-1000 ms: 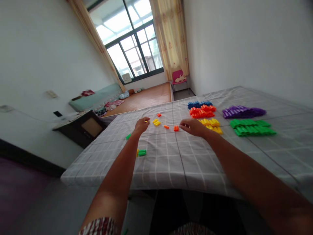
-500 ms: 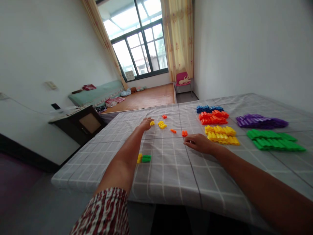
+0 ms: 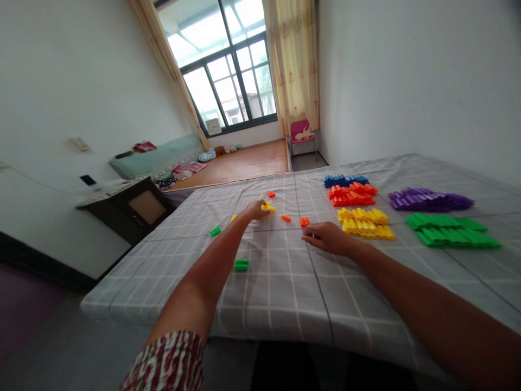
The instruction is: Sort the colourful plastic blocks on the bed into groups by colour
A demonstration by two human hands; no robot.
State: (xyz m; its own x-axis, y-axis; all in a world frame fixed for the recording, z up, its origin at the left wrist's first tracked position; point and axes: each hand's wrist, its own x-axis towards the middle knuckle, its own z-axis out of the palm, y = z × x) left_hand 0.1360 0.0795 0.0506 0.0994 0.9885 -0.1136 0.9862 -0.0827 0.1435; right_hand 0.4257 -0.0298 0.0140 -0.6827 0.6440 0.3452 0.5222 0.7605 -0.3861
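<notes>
My left hand reaches out over the cloth, its fingers closed at a small cluster of yellow plastic tube pieces. My right hand rests on the cloth with curled fingers, just nearer to me than an orange piece pair; whether anything is in those fingers is hidden. Between the hands lies a single orange piece, and a red-orange piece sits farther back. Green pieces lie beside my left forearm, one green pair to its right and a green piece to its left. A yellow piece is partly behind that arm.
Rows of pieces sorted by colour lie on the right: blue, orange-red, yellow, purple and green. A grey checked cloth covers the table. Beyond are a dark cabinet, a bed and a pink chair.
My left hand has moved right, from a lone yellow piece to the yellow cluster. A green piece left of my forearm now shows. The right hand stays by the orange pair.
</notes>
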